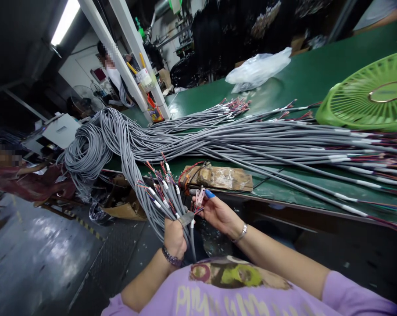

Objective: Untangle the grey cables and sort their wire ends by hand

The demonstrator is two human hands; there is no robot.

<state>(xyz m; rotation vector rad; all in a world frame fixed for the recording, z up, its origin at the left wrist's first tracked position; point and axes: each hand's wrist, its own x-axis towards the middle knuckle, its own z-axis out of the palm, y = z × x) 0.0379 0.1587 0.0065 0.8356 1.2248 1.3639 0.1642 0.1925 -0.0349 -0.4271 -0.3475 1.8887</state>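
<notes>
My left hand (pixel 176 235) is wrapped around a bundle of grey cables (pixel 165 197), its thumb covered in grey and pressed on one cable. White sleeves and fanned-out thin coloured wires show at the bundle's upper ends. Close on its right, my right hand (pixel 216 215) pinches a small pink clip-like tool (pixel 200 197) by the wire ends of that cable. A blue cover sits on one of its fingertips. Just beyond the hands, a wooden block (pixel 223 177) with wires and worn tape lies at the table edge.
Many long grey cables (pixel 251 140) stretch across the green table (pixel 303 83), with coils hanging off its left end. A green fan (pixel 369 92) stands at the right, a white plastic bag (pixel 259 70) at the back. A cardboard box (pixel 126 206) sits below. Other people are at the left.
</notes>
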